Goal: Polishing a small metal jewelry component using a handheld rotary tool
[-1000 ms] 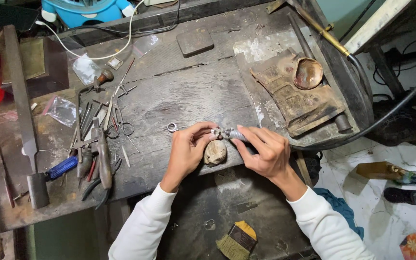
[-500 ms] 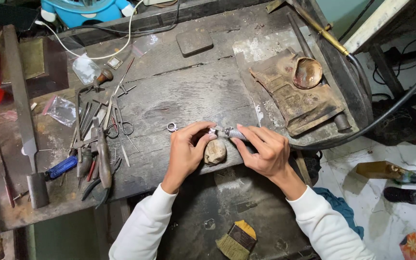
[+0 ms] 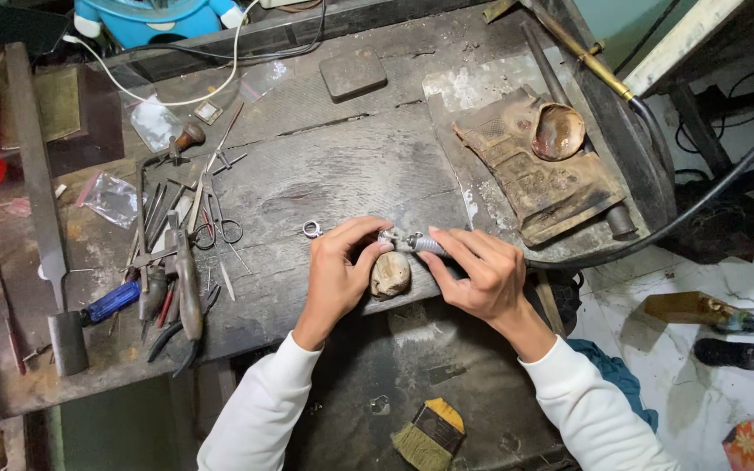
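almost nothing has moved since the earlier frame; left hand [image 3: 339, 272] fingers pinch a small metal piece [image 3: 387, 238] over the wooden peg [image 3: 391, 274] at the workbench [image 3: 325, 166] front edge; right hand [image 3: 479, 272] fingers grip a rotary handpiece [image 3: 422, 243] touching it; this looks like grinding, needing steady, light pressure.

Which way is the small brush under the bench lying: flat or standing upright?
Flat. The brush lies on its side on the dark surface below the workbench, yellow-and-black handle and bristles both seen along their length.
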